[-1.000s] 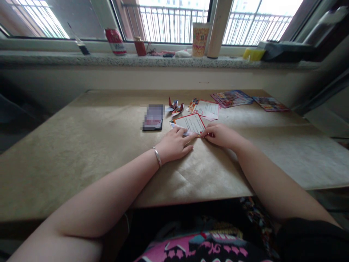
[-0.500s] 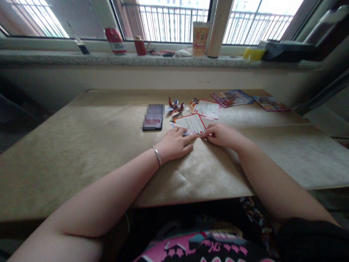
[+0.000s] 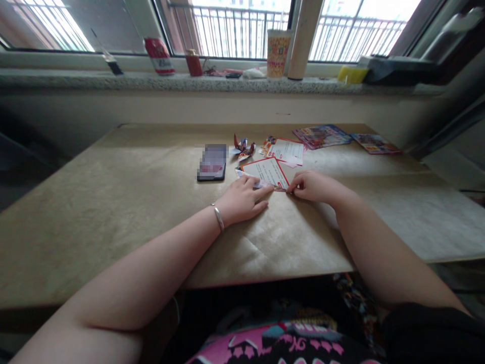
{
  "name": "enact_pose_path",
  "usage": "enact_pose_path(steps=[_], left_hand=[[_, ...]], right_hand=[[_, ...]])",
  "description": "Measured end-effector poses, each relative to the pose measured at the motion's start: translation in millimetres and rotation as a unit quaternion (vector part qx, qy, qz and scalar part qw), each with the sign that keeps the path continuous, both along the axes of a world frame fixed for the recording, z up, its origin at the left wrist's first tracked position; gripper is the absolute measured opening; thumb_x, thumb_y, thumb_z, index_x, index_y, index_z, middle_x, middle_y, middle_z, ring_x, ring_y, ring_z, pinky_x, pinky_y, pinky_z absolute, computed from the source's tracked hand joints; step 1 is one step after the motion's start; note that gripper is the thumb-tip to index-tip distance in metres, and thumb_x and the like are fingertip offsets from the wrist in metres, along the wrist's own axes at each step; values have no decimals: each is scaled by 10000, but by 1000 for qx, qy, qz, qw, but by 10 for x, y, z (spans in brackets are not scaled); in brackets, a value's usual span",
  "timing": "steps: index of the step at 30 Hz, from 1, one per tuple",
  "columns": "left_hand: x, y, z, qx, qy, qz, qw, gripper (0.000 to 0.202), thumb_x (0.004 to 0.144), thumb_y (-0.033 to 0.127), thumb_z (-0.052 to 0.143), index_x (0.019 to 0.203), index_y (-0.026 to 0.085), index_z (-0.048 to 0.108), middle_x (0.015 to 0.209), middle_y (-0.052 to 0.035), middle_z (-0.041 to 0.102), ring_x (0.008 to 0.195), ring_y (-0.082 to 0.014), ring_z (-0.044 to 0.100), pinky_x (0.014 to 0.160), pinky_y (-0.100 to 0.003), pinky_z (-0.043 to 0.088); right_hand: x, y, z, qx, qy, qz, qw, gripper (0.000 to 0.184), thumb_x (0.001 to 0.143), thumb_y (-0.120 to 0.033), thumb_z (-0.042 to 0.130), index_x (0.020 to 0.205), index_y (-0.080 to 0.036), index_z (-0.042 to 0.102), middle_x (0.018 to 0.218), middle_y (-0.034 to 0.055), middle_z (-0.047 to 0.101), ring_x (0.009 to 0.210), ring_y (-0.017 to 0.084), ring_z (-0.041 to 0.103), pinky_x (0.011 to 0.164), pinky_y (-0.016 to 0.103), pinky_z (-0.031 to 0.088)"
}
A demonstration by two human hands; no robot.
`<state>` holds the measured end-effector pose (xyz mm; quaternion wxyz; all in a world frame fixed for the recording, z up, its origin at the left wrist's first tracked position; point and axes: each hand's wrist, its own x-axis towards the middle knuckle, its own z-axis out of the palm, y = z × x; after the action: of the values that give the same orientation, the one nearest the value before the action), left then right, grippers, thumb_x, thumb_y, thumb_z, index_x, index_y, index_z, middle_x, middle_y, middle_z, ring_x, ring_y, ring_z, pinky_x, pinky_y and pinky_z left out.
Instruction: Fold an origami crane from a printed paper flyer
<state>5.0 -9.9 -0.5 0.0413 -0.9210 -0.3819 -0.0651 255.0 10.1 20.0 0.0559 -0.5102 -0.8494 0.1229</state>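
Observation:
A printed paper card (image 3: 265,170) with a red border and lines of text lies in front of me, its near edge folded over in a strip. My left hand (image 3: 246,199) rests on that fold, palm down, with fingers stretched out and apart. At the card's near right corner is my right hand (image 3: 308,187), its fingers curled and the tips closed at the corner. Just beyond the card stands a small folded paper piece (image 3: 243,148) with upturned points. More printed cards (image 3: 285,150) lie behind it, to the right.
A phone (image 3: 212,163) lies left of the card on the tan table (image 3: 113,212). Colourful cards (image 3: 322,136) are fanned at the back right, with another stack (image 3: 375,143) beside them. On the windowsill stand a red can (image 3: 159,56), a patterned cup (image 3: 278,54) and other items.
My right hand has slid a little to the right along the card's near edge, out to the corner. The left hand stays pressed on the fold.

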Motion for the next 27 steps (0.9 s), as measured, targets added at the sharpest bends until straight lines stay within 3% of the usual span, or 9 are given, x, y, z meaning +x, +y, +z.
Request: enact_pose_path(steps=[13, 19, 27], left_hand=[[9, 10, -2, 4, 3, -8, 1000, 502, 956, 503, 387, 1418, 322, 464, 1289, -132, 505, 1166, -315, 451, 1013, -464, 367], [6, -5, 7, -6, 2, 2, 1000, 500, 956, 501, 389, 1425, 340, 452, 1296, -114, 503, 1166, -306, 449, 1016, -458, 363], [-9, 14, -26, -1, -3, -1, 1000, 507, 958, 517, 375, 1428, 344, 451, 1298, -109, 497, 1172, -305, 440, 1028, -454, 356]], right_hand=[[-6, -18, 24, -10, 16, 2, 1000, 344, 797, -127, 545, 997, -266, 789, 901, 25, 732, 703, 116, 622, 642, 206, 453], [67, 41, -6, -82, 37, -45, 995, 313, 773, -84, 576, 922, -244, 800, 830, 13, 749, 665, 112, 643, 618, 190, 475], [192, 56, 22, -125, 18, -107, 986, 300, 753, -88, 563, 842, -245, 802, 740, -7, 747, 601, 119, 636, 547, 201, 457]])
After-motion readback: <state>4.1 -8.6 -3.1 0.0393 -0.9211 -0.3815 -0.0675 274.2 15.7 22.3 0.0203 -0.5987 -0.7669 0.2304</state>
